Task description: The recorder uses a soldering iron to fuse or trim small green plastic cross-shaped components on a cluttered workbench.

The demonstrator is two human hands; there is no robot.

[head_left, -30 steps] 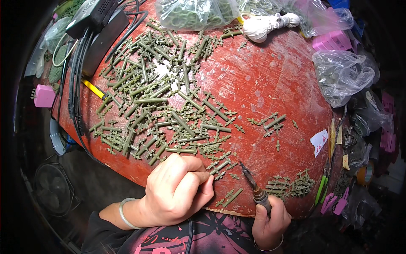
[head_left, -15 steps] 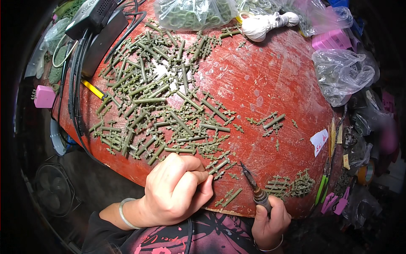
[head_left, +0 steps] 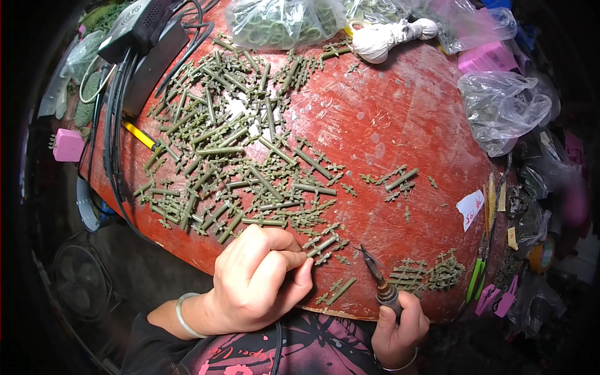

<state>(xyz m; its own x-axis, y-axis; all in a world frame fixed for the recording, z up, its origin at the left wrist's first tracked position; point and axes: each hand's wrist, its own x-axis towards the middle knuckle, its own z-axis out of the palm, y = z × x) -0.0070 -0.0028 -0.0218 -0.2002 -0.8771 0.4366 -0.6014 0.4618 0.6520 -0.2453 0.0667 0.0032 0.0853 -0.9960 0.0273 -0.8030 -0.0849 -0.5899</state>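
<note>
My left hand (head_left: 253, 278) is closed in a pinch at the end of a green rod with small branched pieces (head_left: 323, 249) on the red tabletop. My right hand (head_left: 403, 331) grips a dark hot tool like a soldering iron (head_left: 386, 292), its fine tip just right of that rod. A separate short rod with small pieces (head_left: 340, 290) lies below the tip. Right of the tool is a pile of small green pieces (head_left: 444, 272). A big scatter of green rods and branched pieces (head_left: 269, 184) covers the left and middle of the red table (head_left: 375, 100).
Black power boxes (head_left: 134, 31) with cables and a yellow-handled tool (head_left: 139, 132) are at left. Plastic bags (head_left: 281, 19), a white bundle (head_left: 381, 44) and pink blocks (head_left: 487, 59) line the back. Tweezers (head_left: 475, 278), pink clips (head_left: 500, 301) and a paper scrap (head_left: 469, 209) lie right. A fan (head_left: 78, 278) is below left.
The view has shifted slightly. The tool's tip has moved very slightly right and down relative to the rod at my left hand; both hands otherwise keep the same grip and place.
</note>
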